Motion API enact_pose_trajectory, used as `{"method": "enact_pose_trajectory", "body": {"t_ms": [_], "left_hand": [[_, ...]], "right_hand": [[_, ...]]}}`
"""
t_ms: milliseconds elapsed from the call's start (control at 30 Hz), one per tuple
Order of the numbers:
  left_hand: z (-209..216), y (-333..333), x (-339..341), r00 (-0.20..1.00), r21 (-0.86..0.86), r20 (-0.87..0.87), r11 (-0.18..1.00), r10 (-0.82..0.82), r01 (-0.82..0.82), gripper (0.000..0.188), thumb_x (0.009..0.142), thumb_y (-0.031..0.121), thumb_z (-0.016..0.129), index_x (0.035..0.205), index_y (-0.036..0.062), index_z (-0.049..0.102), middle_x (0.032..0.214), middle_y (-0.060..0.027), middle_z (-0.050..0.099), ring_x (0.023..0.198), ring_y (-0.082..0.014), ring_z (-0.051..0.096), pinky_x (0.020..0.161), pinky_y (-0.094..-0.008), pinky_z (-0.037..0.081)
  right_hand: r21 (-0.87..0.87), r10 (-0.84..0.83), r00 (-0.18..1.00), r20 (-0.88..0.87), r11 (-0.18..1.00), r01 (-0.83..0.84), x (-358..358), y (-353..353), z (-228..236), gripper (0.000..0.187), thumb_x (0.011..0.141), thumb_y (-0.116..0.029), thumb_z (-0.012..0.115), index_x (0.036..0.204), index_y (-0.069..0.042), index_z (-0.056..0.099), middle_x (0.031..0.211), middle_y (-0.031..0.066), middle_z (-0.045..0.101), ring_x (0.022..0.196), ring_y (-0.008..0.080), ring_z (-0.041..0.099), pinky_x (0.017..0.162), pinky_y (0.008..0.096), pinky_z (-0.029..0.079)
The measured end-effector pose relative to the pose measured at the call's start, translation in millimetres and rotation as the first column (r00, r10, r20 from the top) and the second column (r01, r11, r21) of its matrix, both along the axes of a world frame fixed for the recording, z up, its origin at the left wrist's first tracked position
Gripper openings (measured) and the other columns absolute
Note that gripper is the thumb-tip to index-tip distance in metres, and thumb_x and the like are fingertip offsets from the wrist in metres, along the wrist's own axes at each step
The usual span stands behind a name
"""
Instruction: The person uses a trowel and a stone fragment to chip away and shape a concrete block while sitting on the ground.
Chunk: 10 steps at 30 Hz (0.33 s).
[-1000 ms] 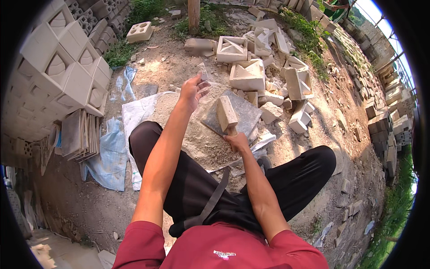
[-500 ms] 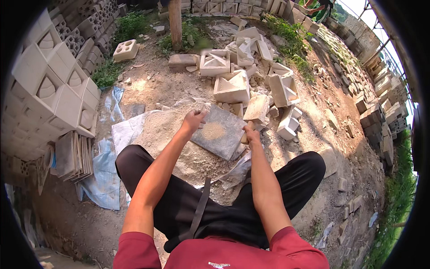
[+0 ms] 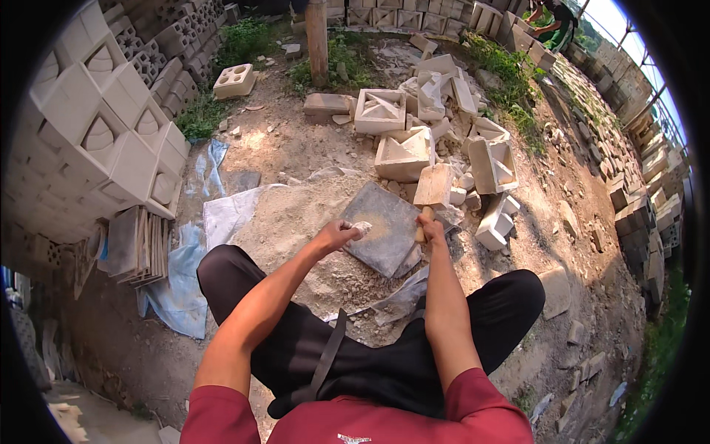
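Note:
A pale, rough lump of broken block (image 3: 362, 228) is pinched in the fingers of my left hand (image 3: 339, 235), by the left edge of a dark grey slab (image 3: 388, 240). The slab lies flat at an angle, with a thin dusting of tan crumbs (image 3: 376, 223) on it. My right hand (image 3: 433, 226) is closed round the handle of a wooden mallet (image 3: 433, 185). Its blocky head points away from me, over the slab's far right corner. A wide heap of pale crushed grit (image 3: 296, 226) spreads to the left of the slab and in front of it.
Broken decorative concrete blocks (image 3: 403, 155) are piled beyond the slab. Stacked blocks (image 3: 111, 140) rise at the left, above leaning thin boards (image 3: 140, 248). A wooden post (image 3: 317, 44) stands at the back. Another person (image 3: 551, 26) is at the far right.
My left hand has come lower and nearer to me, and a pale lump now shows in its fingers. The crumbs on the slab look thinner and more spread. My right hand keeps hold of the mallet.

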State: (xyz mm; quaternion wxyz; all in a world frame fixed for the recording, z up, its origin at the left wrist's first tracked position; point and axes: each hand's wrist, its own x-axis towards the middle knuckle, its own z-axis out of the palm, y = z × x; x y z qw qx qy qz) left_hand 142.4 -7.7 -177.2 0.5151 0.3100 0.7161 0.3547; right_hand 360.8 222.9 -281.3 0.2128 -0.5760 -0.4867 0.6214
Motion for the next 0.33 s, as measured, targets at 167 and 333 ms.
{"method": "enact_pose_trajectory", "body": {"t_ms": [167,333], "left_hand": [[19.6,5.5,4.5,0.995,0.029,-0.093,0.999,0.019,-0.016,0.042,0.085,0.041,0.065,0.099,0.002,0.064,0.082,-0.0066,0.066,0.068,-0.0132,0.062,0.059,-0.0275,0.049],[18.0,-0.3,-5.7,0.974,0.092,-0.217,0.995,0.067,-0.048,0.04,0.085,0.039,0.067,0.1,0.002,0.064,0.082,-0.0079,0.067,0.07,-0.014,0.064,0.061,-0.0279,0.05]], "right_hand": [[0.026,-0.014,1.0,-0.017,1.0,0.015,5.0,-5.3,-10.5,0.029,0.072,-0.022,0.074,0.082,0.003,0.066,0.078,0.0074,0.061,0.063,0.0199,0.057,0.054,0.0369,0.046],[0.071,-0.104,0.993,-0.064,0.992,0.108,-10.8,-19.3,14.9,0.038,0.071,-0.023,0.074,0.098,0.004,0.066,0.088,0.011,0.063,0.068,0.0229,0.061,0.058,0.0409,0.05]]}}
